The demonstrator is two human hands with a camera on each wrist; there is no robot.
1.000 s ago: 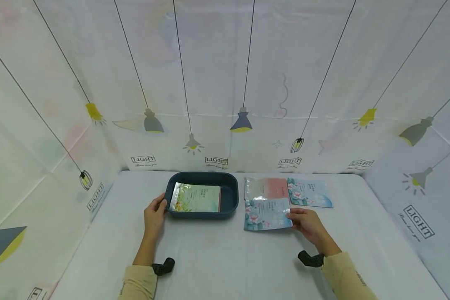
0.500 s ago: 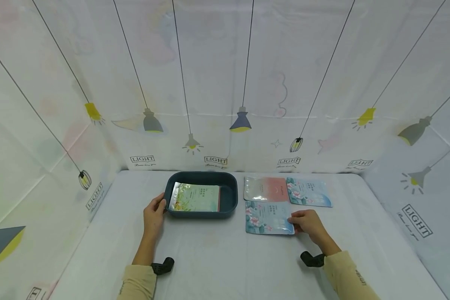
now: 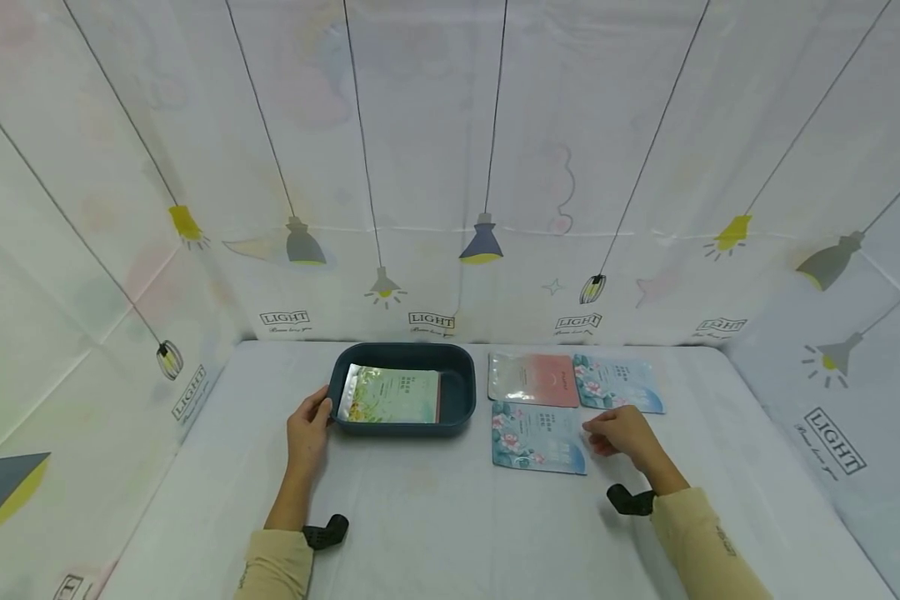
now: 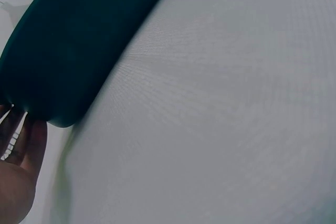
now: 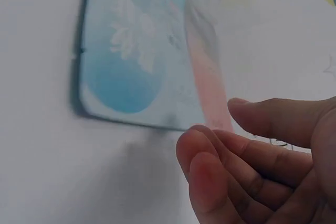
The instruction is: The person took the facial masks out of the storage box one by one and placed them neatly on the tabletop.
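Observation:
My left hand (image 3: 307, 429) rests its fingertips against the left end of a dark teal tray (image 3: 461, 400); the left wrist view shows those fingers on the outer wall of the tray (image 4: 68, 45). Inside the tray lies a green floral sheet-mask packet (image 3: 397, 396), with a thin reddish edge showing at its right. A blue floral mask packet (image 3: 537, 439) lies flat on the table, right of the tray. Just off its right edge hovers my right hand (image 3: 626, 435), fingers loosely bent, thumb apart. In the right wrist view, nothing sits between the thumb and fingers of the right hand (image 5: 252, 161).
Behind the blue packet lies a pink and silver packet (image 3: 532, 379). Another blue floral packet (image 3: 620, 383) is to its right. A white cloth covers the table (image 3: 450, 533), and a curtain printed with lamps (image 3: 435, 167) hangs along the back.
My right hand has drawn the front blue packet slightly toward me, off the pink one, and let go of it. The left hand and tray stay in place.

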